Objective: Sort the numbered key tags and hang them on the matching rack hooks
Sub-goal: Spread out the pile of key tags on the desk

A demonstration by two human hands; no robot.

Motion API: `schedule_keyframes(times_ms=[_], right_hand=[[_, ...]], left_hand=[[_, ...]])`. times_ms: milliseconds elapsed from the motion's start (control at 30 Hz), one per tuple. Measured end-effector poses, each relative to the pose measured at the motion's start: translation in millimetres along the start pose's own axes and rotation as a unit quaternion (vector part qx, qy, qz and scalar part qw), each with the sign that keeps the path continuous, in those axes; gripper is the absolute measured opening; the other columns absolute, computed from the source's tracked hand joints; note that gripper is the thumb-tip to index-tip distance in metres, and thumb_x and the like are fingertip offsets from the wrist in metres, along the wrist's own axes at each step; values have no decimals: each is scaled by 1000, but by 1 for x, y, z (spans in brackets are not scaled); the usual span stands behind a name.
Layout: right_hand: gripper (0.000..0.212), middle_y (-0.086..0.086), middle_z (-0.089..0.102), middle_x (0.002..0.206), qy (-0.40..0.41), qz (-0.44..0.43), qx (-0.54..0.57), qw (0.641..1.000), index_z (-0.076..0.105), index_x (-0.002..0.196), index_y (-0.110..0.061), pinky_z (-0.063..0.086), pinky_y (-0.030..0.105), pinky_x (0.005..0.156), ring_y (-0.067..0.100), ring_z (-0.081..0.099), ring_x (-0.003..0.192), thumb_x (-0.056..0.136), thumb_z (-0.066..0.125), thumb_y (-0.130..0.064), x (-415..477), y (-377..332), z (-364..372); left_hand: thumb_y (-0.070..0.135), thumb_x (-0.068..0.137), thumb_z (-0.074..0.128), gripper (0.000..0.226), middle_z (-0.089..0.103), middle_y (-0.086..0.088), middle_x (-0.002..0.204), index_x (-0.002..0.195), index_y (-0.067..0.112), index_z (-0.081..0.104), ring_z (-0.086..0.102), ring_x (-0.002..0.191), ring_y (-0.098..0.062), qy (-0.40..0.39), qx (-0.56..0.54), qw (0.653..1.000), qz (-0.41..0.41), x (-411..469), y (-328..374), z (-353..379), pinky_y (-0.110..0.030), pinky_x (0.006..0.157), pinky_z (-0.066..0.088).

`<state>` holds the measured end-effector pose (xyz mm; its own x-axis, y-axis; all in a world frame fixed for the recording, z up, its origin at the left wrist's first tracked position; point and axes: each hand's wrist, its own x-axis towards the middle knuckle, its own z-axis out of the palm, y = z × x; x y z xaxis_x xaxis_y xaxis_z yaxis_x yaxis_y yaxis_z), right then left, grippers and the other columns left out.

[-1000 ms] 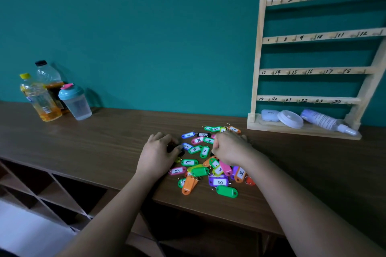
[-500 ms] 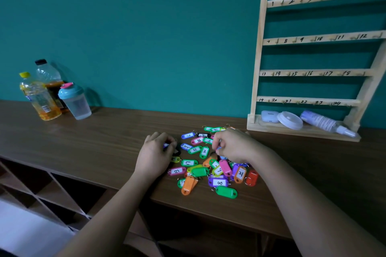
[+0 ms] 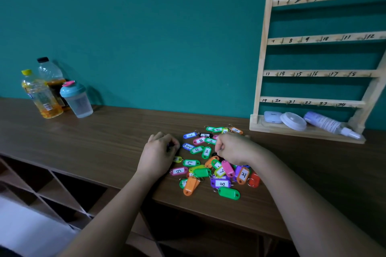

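Several coloured numbered key tags (image 3: pixel 221 183) lie in a loose pile on the brown table (image 3: pixel 104 142). My left hand (image 3: pixel 159 153) rests at the pile's left edge, its fingers curled round a dark tag (image 3: pixel 170 145). My right hand (image 3: pixel 236 148) lies over the middle of the pile, thumb and fingers pinched on a tag that they mostly hide. The wooden rack (image 3: pixel 319 73) stands at the back right against the wall. Its four rails are numbered 1 to 24, and no tag hangs on the hooks that show.
Two bottles (image 3: pixel 41 98) and a teal-lidded cup (image 3: pixel 77 100) stand at the back left. The rack's base holds a small case (image 3: pixel 272 117), a white lid (image 3: pixel 293 121) and a lying spray bottle (image 3: pixel 325 123). Open shelf cubbies (image 3: pixel 52 190) sit below the table's front edge.
My right hand slid right and toward the front of the pile, uncovering tags beside it. My left hand's fingers curled tighter round the dark tag.
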<state>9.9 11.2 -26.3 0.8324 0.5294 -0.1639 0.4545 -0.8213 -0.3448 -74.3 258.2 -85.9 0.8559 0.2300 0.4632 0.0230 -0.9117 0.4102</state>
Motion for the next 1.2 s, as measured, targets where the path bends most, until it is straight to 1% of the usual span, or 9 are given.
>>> schedule_keyframes(times_ms=[133, 267, 467, 567, 700, 900, 967, 1067, 1200], right_hand=[[27, -8, 64, 123, 21, -16, -1, 1000, 66, 101, -33, 28, 54, 119, 19, 56, 125, 105, 55, -9, -1, 1, 0], [31, -13, 62, 116, 43, -32, -1, 999, 67, 97, -36, 33, 51, 116, 16, 57, 120, 103, 56, -7, -6, 5, -7], [22, -9, 58, 126, -2, -43, -14, 999, 67, 120, -37, 31, 48, 118, 17, 54, 127, 102, 67, -24, -12, 4, -12], [24, -10, 56, 123, -14, -43, -18, 999, 66, 121, -38, 32, 47, 116, 17, 53, 127, 100, 69, -28, -14, 3, -16], [40, -10, 53, 120, -47, -41, -24, 998, 63, 131, -37, 40, 41, 108, 17, 55, 123, 93, 77, -34, -20, 2, -20], [40, -5, 59, 129, -49, -40, 1, 998, 61, 131, -32, 46, 43, 110, 21, 59, 121, 96, 77, -28, -20, 0, -17], [35, -7, 62, 122, -40, -41, 25, 998, 61, 123, -33, 52, 43, 104, 18, 62, 113, 94, 79, -24, -18, 2, -15], [27, -9, 68, 104, 7, -41, 72, 997, 60, 102, -35, 59, 38, 84, 14, 68, 96, 93, 79, -18, -14, 4, -13], [22, -8, 71, 96, 71, -55, 131, 987, 62, 92, -34, 48, 30, 62, 11, 68, 82, 96, 77, -19, -12, 9, -16]], left_hand=[[28, 96, 73, 7, 62, 17, 99, 101, 33, 71, 57, 97, -5, 4, -26, 999, -22, 0, 1, -2, -30, 82, 53], [18, 101, 66, 11, 69, 17, 101, 104, 29, 70, 64, 97, -1, 30, -93, 993, -67, 0, 0, -7, -29, 85, 54], [10, 99, 62, 24, 70, 17, 106, 103, 31, 72, 64, 100, -1, 15, -133, 985, -107, -5, -4, -15, -32, 92, 56], [5, 97, 60, 30, 70, 17, 106, 102, 32, 72, 64, 102, -3, 7, -133, 985, -111, -4, -3, -16, -36, 93, 56], [5, 95, 60, 30, 70, 18, 104, 101, 32, 72, 65, 103, -8, 3, -130, 986, -109, -4, -5, -15, -40, 94, 56], [7, 95, 62, 27, 67, 19, 104, 102, 31, 72, 61, 105, -9, 0, -114, 989, -91, -4, -2, -16, -37, 95, 53], [9, 96, 63, 25, 66, 18, 105, 104, 31, 72, 60, 106, -9, -5, -105, 991, -86, -4, -3, -16, -36, 96, 52], [10, 95, 64, 25, 65, 17, 106, 103, 33, 71, 58, 108, -11, -5, -99, 992, -84, -4, -3, -15, -31, 93, 48], [11, 95, 64, 24, 64, 16, 107, 104, 32, 71, 56, 109, -11, 0, -98, 991, -94, -3, -2, -15, -28, 91, 44]])
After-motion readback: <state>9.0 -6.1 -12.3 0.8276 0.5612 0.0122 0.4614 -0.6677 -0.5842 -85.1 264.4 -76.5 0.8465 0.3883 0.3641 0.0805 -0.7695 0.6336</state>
